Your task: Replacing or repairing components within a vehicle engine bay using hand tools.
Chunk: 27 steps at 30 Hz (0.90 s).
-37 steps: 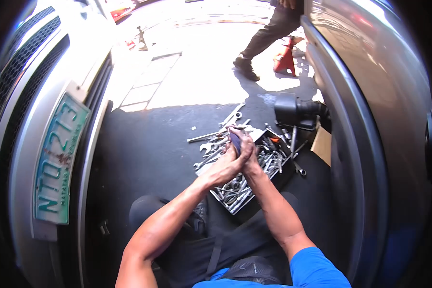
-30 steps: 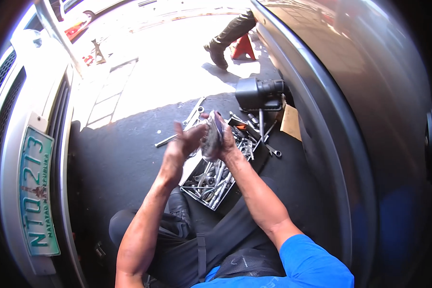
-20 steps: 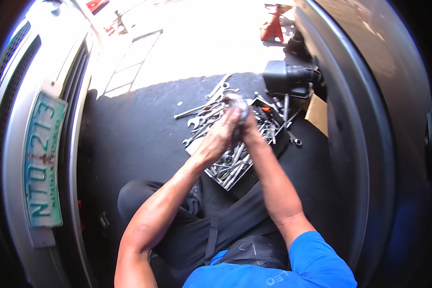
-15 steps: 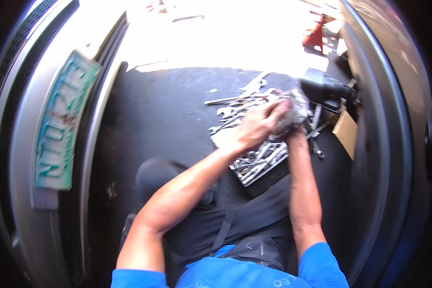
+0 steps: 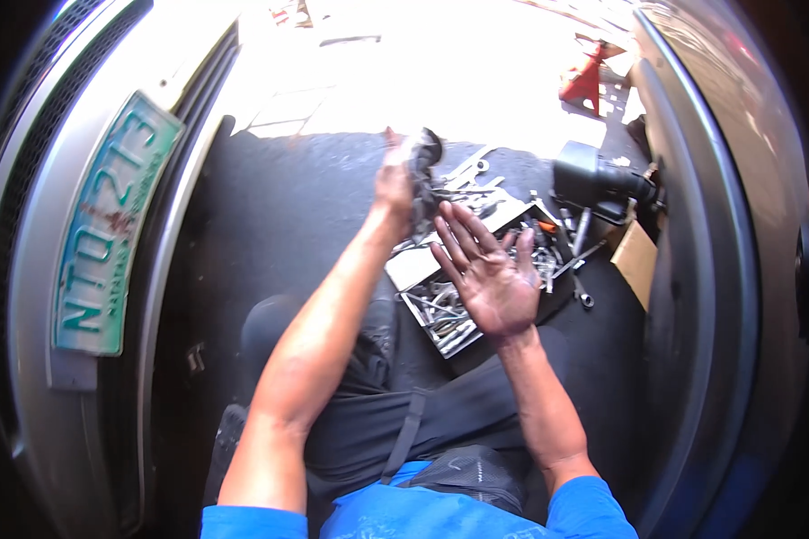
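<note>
My left hand [image 5: 394, 184] grips a crumpled, shiny grey bundle [image 5: 420, 171], held over the dark floor; whether it is cloth or plastic I cannot tell. Beside it, my right hand [image 5: 499, 286] is turned palm up, fingers spread and smudged dark, holding nothing. Below and behind that hand is a metal toolbox [image 5: 415, 266] full of wrenches and other metal tools [image 5: 443, 310]. Several loose wrenches [image 5: 472, 171] lie just past the toolbox, partly hidden by the bundle.
Vehicle bodies flank me: a bumper with a green-and-white licence plate [image 5: 117, 229] on the left, a brown panel [image 5: 737, 135] on the right. A black cylindrical part [image 5: 593, 175] and a cardboard piece [image 5: 635, 264] sit right of the toolbox. Farther off stands a red jack stand [image 5: 584, 79].
Both hands were together on the bundle over the toolbox. My left hand has carried it left; my right hand has let go and opened, palm up.
</note>
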{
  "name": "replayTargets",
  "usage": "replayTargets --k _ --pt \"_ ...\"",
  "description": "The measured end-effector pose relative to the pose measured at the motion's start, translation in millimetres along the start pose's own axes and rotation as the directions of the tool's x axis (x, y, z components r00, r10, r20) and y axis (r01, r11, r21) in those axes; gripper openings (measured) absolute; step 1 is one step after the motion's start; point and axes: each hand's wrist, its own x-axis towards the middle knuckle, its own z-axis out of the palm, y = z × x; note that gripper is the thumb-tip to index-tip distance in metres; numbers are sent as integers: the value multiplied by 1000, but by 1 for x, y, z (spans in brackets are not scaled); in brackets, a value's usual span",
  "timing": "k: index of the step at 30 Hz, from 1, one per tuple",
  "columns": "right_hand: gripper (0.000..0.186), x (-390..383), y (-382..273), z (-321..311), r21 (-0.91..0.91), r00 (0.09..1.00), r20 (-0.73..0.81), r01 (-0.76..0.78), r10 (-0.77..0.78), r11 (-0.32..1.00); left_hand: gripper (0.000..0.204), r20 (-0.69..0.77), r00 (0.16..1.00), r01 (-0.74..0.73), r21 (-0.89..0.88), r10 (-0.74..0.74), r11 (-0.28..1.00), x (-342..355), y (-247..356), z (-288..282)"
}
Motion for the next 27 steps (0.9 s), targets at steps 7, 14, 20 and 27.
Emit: replayTargets --k 7,14,20,27 --pt "87 5 3 -35 -251 979 -28 190 -204 949 48 120 955 -257 792 271 554 -53 -64 59" --pt "101 -10 -22 -26 -125 998 52 50 -44 991 71 79 955 249 303 -284 920 -13 -42 31" --pt "97 -17 -23 -32 -124 978 64 206 -199 971 90 131 974 190 -16 -186 982 -46 -37 59" --pt "104 -14 -7 -24 -363 982 51 188 -182 913 43 155 980 -200 688 128 697 -61 -55 61"
